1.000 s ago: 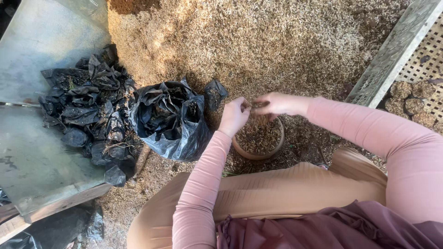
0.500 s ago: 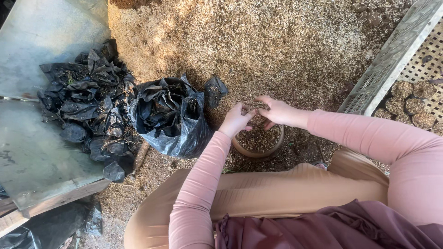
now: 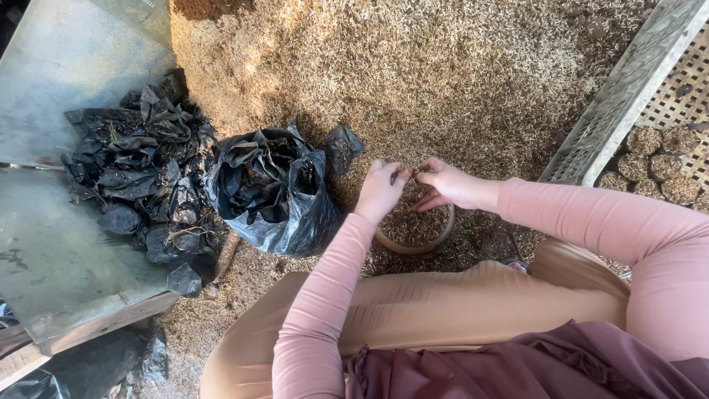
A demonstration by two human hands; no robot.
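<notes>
A small round brown pot (image 3: pixel 413 238) filled with husk stands on the ground in front of my knees. My left hand (image 3: pixel 380 188) and my right hand (image 3: pixel 445 185) meet over its far rim, fingertips together and fingers curled down. Whether they pinch something small between them is hidden. Both arms wear pink sleeves. To the left of my left hand, an open black plastic bag (image 3: pixel 277 196) holds crumpled black bags.
A large heap of pale husk (image 3: pixel 413 66) covers the ground ahead. A pile of crumpled black bags (image 3: pixel 144 185) lies on a grey metal sheet (image 3: pixel 52 244) at left. A slatted tray (image 3: pixel 628 96) with several filled husk pots (image 3: pixel 650 159) sits at right.
My hands have dropped from above the pot down to its far rim and come closer together. The view has shifted slightly.
</notes>
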